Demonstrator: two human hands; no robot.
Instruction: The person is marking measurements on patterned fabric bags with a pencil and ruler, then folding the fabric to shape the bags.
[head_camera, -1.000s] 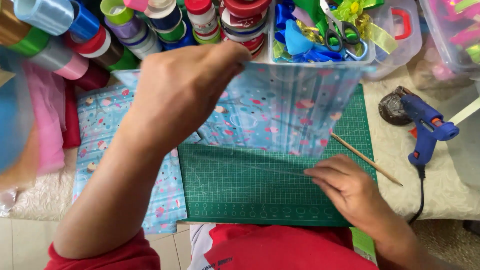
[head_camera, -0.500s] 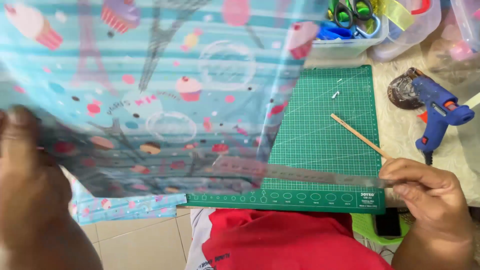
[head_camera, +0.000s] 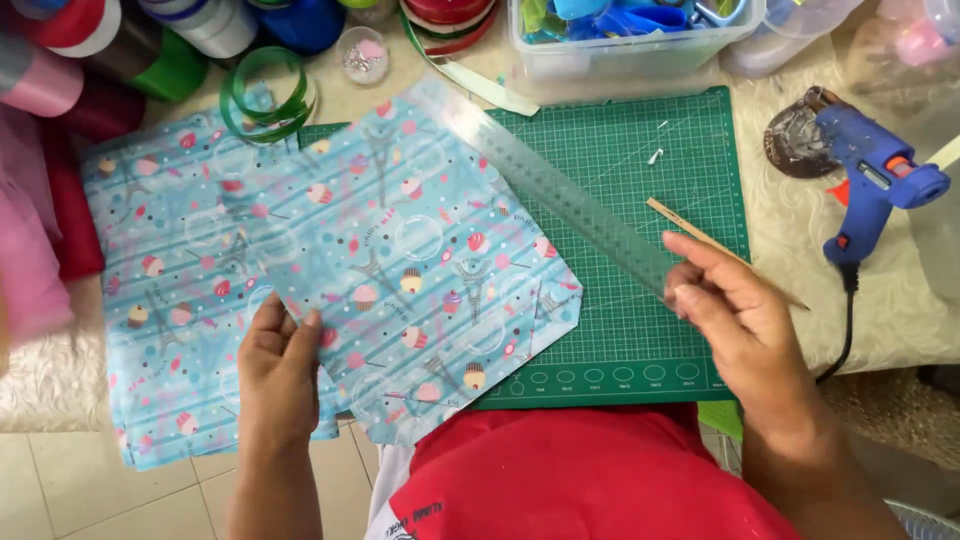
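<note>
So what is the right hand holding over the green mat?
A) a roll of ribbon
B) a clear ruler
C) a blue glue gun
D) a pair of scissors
B: the right hand grips one end of a clear ruler that lies slanted across the green cutting mat and the edge of the patterned blue sheet, while the blue glue gun lies untouched off to the side.
</note>
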